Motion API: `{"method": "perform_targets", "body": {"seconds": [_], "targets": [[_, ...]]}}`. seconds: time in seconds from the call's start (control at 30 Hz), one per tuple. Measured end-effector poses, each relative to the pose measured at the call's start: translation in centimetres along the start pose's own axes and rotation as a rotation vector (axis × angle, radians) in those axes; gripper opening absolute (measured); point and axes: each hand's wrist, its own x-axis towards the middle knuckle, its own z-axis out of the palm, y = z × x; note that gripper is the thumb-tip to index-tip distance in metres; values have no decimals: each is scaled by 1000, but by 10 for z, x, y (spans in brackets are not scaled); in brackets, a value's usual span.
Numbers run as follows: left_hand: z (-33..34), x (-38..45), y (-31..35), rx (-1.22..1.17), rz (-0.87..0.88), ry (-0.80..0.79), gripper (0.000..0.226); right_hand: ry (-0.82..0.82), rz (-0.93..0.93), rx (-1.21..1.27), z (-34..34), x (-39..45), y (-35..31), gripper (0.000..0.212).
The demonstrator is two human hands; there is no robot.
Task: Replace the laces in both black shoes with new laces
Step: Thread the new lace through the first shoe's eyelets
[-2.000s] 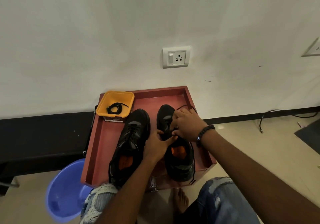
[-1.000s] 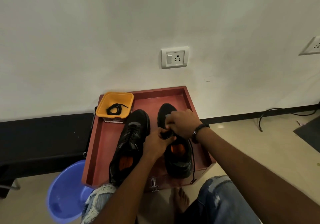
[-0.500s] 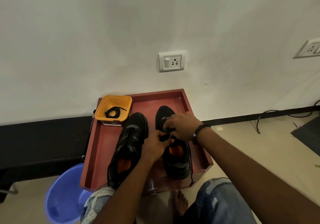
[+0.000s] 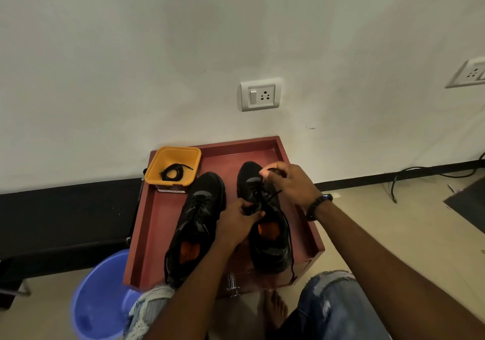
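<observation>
— Black lace (image 4: 271, 195) on the right shoe (image 4: 265, 219) in the red tray (image 4: 147, 234): both hands pinch it?
— Yes, right hand (image 4: 288, 184) and left hand (image 4: 236, 221). Yanking could snag an eyelet.

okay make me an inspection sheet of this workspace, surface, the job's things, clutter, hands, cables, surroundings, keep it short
Surface: red tray on a low cabinet against the wall, holding both shoes and a tub.
Job's things: left black shoe laced, untouched. Right black shoe being worked at its eyelets; a lace end trails over the tray's near edge. Coiled black lace lies in the yellow tub.
Clutter: blue plastic basin on the floor, left of the tray.
Hands: left hand pinches lace at the right shoe's tongue; right hand has a grip on lace near the toe.
Cables: black cable along the skirting, right.
Surroundings: white wall, wall socket, second socket at the right edge.
</observation>
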Motion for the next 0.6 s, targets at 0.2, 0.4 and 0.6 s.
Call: {"method": "perform_targets", "body": {"seconds": [0.2,0.4,0.6], "targets": [[0,3,-3,50,7,-4,35,-57,23,-301,-9,2,8,25],[3,3,-7,43,12,3,41,-313,-146,-1020,8,7,-22,46],[1,0,-7,13,34,-5,46,-327,-171,-974,22,9,-30,27]]}}
